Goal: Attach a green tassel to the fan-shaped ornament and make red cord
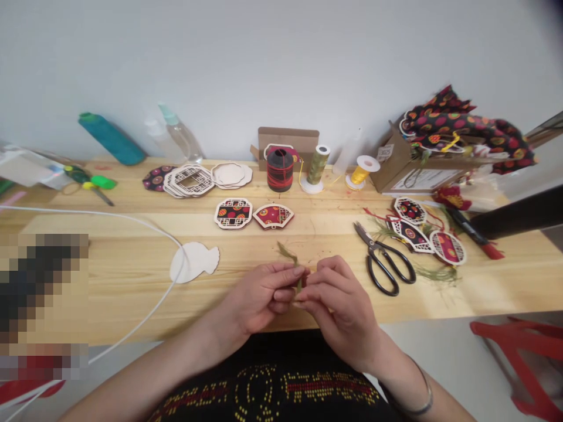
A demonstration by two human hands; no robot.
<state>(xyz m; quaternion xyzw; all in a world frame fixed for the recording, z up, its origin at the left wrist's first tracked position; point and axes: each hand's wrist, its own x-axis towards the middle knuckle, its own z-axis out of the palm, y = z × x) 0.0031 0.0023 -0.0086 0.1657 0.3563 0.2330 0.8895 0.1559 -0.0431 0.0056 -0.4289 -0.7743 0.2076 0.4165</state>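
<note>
A white vase-shaped card (197, 261) lies on the worktop (246, 252), crossed in view by a white cable (109, 213). Left hand (264, 293): grip closed, pinching a green thread bundle (288, 253) near the worktop's front edge. Right hand (341, 299): grip closed at the bundle's lower end. Black-handled scissors (373, 245) lie to the right, beside fabric-filled ornaments (411, 234).

- Wooden table (329, 225): pale, grained top, long side to the wall (264, 58).
- Wall: smooth, pale grey.
- Floor (413, 346): light grey, glimpsed from here.
- Plastic stool (519, 335): red, at right.
- Light: soft, brighter at the tabletop's right.
</note>
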